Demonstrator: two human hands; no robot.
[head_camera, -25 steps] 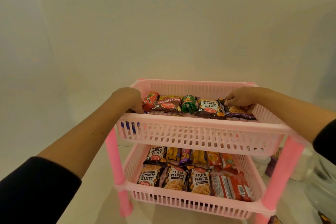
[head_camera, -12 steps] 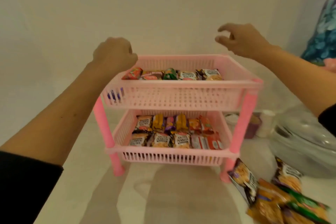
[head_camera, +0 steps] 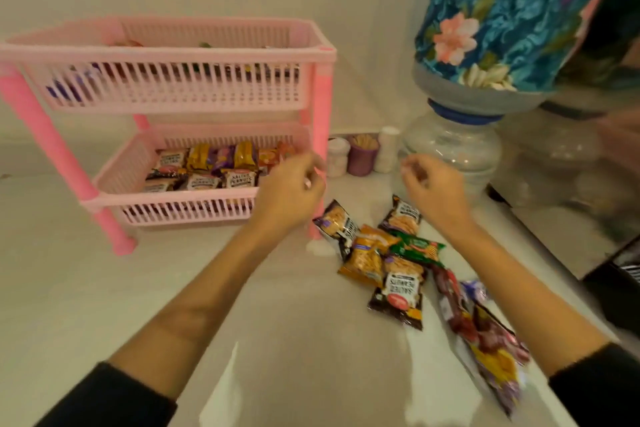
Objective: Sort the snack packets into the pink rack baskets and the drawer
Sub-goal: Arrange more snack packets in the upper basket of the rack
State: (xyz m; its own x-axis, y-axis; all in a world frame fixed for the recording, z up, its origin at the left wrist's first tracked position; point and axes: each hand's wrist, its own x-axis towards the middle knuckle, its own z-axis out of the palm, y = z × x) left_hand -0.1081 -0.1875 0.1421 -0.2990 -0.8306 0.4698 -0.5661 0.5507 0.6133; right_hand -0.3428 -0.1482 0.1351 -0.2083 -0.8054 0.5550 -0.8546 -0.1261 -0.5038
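The pink rack [head_camera: 320, 104] stands at the left on the white counter. Its top basket [head_camera: 166, 87] shows packets only dimly through the slats. Its lower basket [head_camera: 117, 170] holds two rows of snack packets. A loose pile of snack packets [head_camera: 388, 263] lies on the counter to the right of the rack. My left hand [head_camera: 291, 194] hovers in front of the rack's right front leg, fingers loosely curled, holding nothing. My right hand [head_camera: 433, 187] hangs above the far end of the pile, fingers loosely curled and empty. No drawer is in view.
A water dispenser bottle [head_camera: 457, 149] under a blue floral cover [head_camera: 512, 10] stands at the right. Small white and purple containers [head_camera: 360, 156] sit against the wall between rack and bottle. A dark appliance edge [head_camera: 616, 302] lies at the far right.
Both hands left the top basket and dropped down to the right, now hovering over the loose packets. The view swung right and down, so the rack sits at the left.
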